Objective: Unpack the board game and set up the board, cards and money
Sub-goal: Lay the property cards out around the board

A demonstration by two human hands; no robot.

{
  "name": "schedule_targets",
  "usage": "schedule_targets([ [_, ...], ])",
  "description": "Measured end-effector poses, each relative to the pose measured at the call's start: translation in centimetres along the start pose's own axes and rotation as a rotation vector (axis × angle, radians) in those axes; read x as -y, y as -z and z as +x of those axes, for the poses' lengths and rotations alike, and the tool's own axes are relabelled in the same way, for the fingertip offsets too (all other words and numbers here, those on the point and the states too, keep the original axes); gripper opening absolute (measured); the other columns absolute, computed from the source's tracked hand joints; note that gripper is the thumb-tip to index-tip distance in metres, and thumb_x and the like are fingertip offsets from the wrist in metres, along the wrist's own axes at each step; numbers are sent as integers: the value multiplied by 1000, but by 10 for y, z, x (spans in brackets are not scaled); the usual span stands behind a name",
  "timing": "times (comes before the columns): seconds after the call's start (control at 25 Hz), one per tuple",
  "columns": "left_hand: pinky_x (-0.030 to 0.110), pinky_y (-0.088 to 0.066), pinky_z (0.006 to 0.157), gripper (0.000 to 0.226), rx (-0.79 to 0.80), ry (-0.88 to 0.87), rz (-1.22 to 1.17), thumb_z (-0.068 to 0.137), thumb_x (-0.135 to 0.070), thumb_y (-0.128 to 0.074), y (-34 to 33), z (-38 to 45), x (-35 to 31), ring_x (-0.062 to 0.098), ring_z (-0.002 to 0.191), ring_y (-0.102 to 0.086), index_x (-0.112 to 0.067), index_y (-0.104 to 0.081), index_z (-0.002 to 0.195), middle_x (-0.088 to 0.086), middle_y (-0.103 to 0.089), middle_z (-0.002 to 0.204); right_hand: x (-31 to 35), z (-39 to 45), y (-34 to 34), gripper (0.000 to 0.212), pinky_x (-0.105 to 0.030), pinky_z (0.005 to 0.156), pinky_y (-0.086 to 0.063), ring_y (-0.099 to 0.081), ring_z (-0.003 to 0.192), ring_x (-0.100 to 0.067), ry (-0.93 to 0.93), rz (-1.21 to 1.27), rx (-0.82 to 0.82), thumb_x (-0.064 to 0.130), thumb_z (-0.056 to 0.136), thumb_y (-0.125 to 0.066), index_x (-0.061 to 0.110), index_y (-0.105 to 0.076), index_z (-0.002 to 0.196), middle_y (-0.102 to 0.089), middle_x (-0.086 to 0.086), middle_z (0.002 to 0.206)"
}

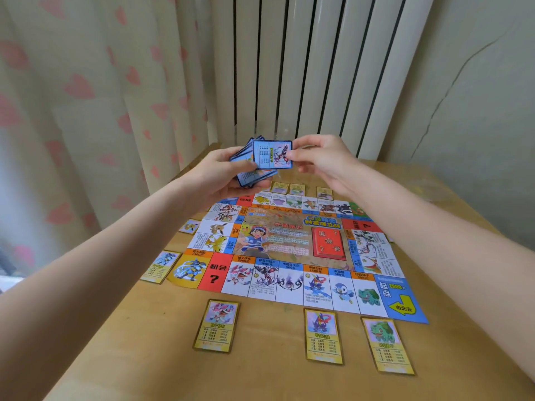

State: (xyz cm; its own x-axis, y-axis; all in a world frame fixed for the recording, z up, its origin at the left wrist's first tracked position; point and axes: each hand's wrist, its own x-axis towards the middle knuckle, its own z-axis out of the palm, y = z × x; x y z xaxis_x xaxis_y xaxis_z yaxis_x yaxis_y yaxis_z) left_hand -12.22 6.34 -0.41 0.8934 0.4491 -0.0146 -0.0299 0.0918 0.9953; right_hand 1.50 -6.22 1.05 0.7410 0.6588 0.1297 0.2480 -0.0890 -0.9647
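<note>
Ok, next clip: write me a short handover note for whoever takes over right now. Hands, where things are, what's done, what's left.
Left hand holds the fanned blue card stack; right hand pinches one blue card above it.
The board lies unfolded on the table.
Done: yellow cards sit along the board's edges, three by the near edge, e.g., others at the left and far sides.
Left: place the blue cards. No money is visible.

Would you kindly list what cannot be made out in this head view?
- Lower cards in the blue stack: covered by the top blue card and left hand.
- Board far-left corner: hidden behind that hand.
- Small print on the yellow cards: too small.
</note>
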Motion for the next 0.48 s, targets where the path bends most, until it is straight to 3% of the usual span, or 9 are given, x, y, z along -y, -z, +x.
schedule_targets([
  [0.12,32,-59,71,20,-47,20,-30,93,-2,-51,7,-11,11,22,73,-72,-18,-57,103,13,-68,97,-3,-3,-1,13,-20,56,-48,-57,68,-14,-40,44,46,1,87,-59,13,-58,82,-66,-8,82],
  [0.2,31,-60,68,19,-87,50,-76,92,0,-50,16,-17,19,21,69,-71,-15,-57,102,14,-68,92,-5,-16,2,12,-18,55,-49,-58,69,-13,-82,0,208,0,88,-58,11,-61,85,-65,-8,81],
  [0.36,34,-58,74,19,-133,152,-132,91,-2,-52,31,-26,34,24,76,-72,-10,-57,107,16,-71,88,-24,-56,-10,6,-16,57,-49,-60,67,-8,-128,-520,622,7,80,-70,12,-68,82,-68,-2,79],
  [0.48,30,-59,69,22,-100,168,-104,92,-2,-51,24,-38,48,23,76,-72,-11,-56,112,18,-68,98,-43,-81,-27,7,-16,54,-47,-58,59,-2,-160,-576,726,9,77,-73,14,-69,77,-67,5,67],
])
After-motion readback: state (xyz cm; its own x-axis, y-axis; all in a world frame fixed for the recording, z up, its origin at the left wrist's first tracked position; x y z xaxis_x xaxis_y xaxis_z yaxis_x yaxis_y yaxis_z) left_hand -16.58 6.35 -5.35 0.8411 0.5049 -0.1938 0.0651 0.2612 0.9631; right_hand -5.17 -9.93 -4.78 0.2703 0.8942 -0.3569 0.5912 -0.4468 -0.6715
